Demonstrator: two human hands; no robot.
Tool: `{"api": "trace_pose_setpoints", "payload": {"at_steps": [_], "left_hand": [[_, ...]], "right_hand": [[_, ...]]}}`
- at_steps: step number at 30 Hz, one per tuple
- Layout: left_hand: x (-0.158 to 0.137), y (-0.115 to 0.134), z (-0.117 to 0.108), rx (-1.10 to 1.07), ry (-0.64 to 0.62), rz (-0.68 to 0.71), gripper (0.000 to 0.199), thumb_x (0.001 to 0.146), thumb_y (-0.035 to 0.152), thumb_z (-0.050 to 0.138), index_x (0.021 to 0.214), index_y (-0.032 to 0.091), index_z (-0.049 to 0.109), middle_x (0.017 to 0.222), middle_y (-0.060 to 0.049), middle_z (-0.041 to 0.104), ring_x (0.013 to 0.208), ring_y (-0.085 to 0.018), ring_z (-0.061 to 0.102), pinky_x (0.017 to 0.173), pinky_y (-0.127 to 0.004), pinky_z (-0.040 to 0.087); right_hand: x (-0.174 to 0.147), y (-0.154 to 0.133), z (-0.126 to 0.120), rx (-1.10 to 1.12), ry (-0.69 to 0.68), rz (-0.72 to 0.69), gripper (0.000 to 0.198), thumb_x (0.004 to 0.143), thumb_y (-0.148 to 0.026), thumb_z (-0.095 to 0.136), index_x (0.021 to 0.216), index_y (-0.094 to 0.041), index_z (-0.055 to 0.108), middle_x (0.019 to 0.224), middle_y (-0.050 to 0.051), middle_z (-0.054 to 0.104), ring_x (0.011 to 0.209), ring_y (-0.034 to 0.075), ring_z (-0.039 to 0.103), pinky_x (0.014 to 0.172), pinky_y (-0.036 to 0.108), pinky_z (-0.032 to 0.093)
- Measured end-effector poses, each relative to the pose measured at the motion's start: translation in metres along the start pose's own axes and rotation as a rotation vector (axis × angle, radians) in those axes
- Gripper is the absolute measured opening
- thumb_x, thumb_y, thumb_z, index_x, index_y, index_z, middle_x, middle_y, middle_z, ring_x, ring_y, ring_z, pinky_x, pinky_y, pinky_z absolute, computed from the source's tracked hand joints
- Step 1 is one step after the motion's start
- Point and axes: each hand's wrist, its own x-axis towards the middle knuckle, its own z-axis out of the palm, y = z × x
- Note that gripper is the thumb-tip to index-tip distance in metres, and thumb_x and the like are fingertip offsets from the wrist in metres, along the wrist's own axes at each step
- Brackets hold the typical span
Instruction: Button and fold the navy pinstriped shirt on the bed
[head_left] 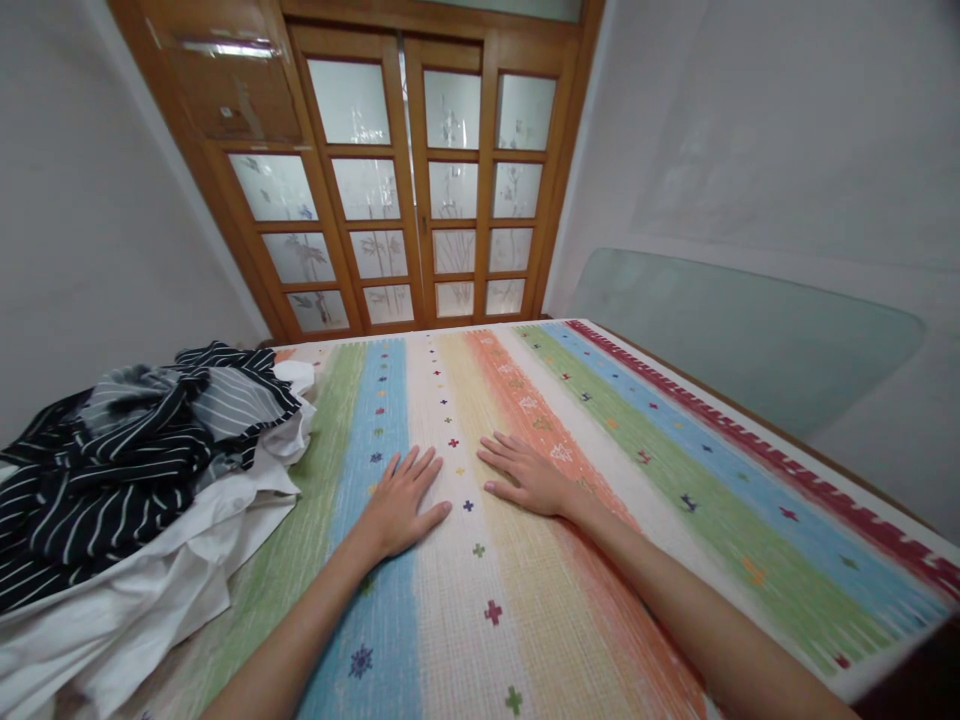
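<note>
My left hand (405,508) lies palm down on the striped tablecloth (525,620), across its blue and white bands, with fingers spread. On the yellow and orange bands to the right rests my right hand (527,476), also flat, its fingers pointing left and away from me. Neither hand holds anything, and a gap separates them. A heap of clothes lies left of my left hand: a black and grey garment with white stripes (142,450) sits crumpled on top of a white buttoned garment (217,530).
Beyond the far edge stand wooden doors (412,190) with frosted panes. A pale green, round-cornered panel (742,330) is against the wall on the right. Brown cardboard (232,85) is taped over the upper left door section.
</note>
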Motion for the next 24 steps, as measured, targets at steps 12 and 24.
{"api": "trace_pose_setpoints", "payload": {"at_steps": [12,24], "left_hand": [[-0.0010,0.0002,0.0006,0.003,0.002,-0.010,0.071,0.089,0.065,0.033,0.147,0.025,0.033,0.156,-0.005,0.028,0.145,-0.028,0.019,0.118,-0.051,0.014],[-0.0017,-0.0001,-0.0009,-0.009,-0.008,-0.012,0.073,0.089,0.067,0.032,0.148,0.024,0.032,0.155,-0.006,0.027,0.145,-0.026,0.019,0.118,-0.047,0.012]], "right_hand": [[-0.0025,0.0041,0.0045,0.023,0.032,-0.022,0.061,0.095,-0.057,0.036,0.147,-0.025,0.037,0.153,0.006,0.032,0.144,0.027,0.022,0.117,0.050,0.021],[0.0001,0.0048,0.0062,0.008,0.033,-0.038,0.063,0.095,-0.059,0.031,0.145,-0.022,0.040,0.152,0.008,0.034,0.143,0.027,0.023,0.116,0.049,0.021]]}}
